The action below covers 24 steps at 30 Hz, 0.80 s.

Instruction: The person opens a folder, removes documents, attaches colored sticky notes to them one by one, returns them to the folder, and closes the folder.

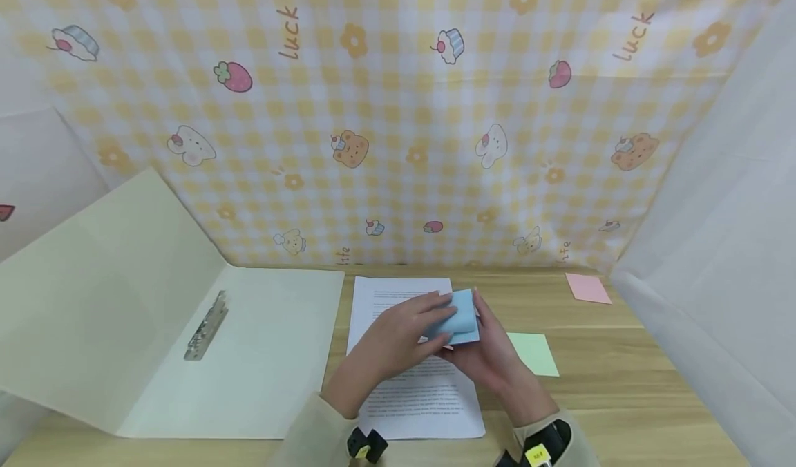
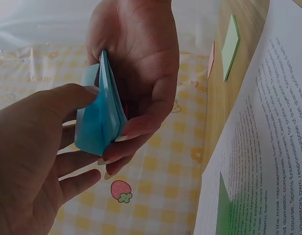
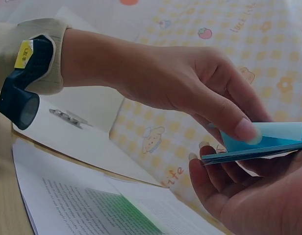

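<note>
Left hand (image 1: 398,332) pinches the raised top sheet (image 3: 273,131) of a blue note pad (image 1: 463,318) between the thumb and the fingers. Right hand (image 1: 491,353) grasps this same pad from below and from its right side, so the pad is in the air between the two hands. Under the hands lie printed papers (image 1: 423,408), flat on the table (image 1: 622,384). To the left of the left hand, an open white folder (image 1: 280,342) shows its metal clip (image 1: 207,327). Just to the right of the right hand is a green note pad (image 1: 537,356); farther to the right and forward lies a pink note (image 1: 588,289). Beyond both hands hangs a yellow checked cloth (image 1: 398,108).
</note>
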Motion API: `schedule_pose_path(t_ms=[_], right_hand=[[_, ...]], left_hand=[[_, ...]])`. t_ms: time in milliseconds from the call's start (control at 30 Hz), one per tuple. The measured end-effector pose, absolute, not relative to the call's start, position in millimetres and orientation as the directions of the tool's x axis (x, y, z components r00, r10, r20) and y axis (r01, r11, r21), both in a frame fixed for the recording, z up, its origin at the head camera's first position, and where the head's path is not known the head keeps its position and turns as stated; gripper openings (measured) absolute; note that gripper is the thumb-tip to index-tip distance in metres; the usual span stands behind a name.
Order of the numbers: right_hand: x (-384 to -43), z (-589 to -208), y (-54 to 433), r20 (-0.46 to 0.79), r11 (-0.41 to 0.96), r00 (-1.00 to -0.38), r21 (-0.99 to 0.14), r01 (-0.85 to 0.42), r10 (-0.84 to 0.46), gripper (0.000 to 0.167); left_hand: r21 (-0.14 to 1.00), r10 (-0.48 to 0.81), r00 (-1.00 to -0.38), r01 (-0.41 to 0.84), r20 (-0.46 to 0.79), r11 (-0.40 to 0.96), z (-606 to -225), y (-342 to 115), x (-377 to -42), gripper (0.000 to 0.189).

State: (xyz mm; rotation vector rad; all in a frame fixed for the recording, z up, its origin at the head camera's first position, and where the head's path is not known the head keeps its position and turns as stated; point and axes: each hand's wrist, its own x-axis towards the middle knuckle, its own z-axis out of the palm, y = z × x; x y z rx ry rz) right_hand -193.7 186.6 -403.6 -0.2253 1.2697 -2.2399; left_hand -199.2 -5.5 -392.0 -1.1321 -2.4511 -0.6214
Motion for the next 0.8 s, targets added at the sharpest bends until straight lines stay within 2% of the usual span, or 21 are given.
schedule_pose_path(t_ms=[200, 367, 500, 633, 800], right_hand=[[-194.3, -404.7, 186.8, -0.100, -0.395, -0.814, -0.836, 0.380, -0.572, 0.078], [-194.0, -405.8, 185.0, -0.103, -0.396, -0.819, -0.836, 0.379, -0.564, 0.075], [-194.8, -408.1, 185.1, -0.099, -0.368, -0.829, -0.862, 0.348, -0.550, 0.069], [-195.8, -412.0, 189.7, -0.067, -0.269, -0.814, -0.925, 0.267, -0.577, 0.062], [-198.7, -417.4, 194.2, -0.054, -0.149, -0.789, -0.972, 0.182, -0.612, 0.062]], left_hand=[[0.202, 0.606, -0.585, 0.789, 0.539, 0.581, -392.2, -4.7, -200.2, 0.034], [0.184, 0.540, -0.556, 0.784, 0.632, 0.593, -393.1, -2.8, -201.9, 0.022], [0.271, 0.453, -0.612, 0.742, 0.648, 0.613, -394.4, -2.9, -202.4, 0.016], [0.389, 0.365, -0.681, 0.690, 0.634, 0.611, -394.7, -3.7, -202.4, 0.013], [0.429, 0.350, -0.706, 0.673, 0.615, 0.602, -394.4, -3.6, -202.5, 0.013]])
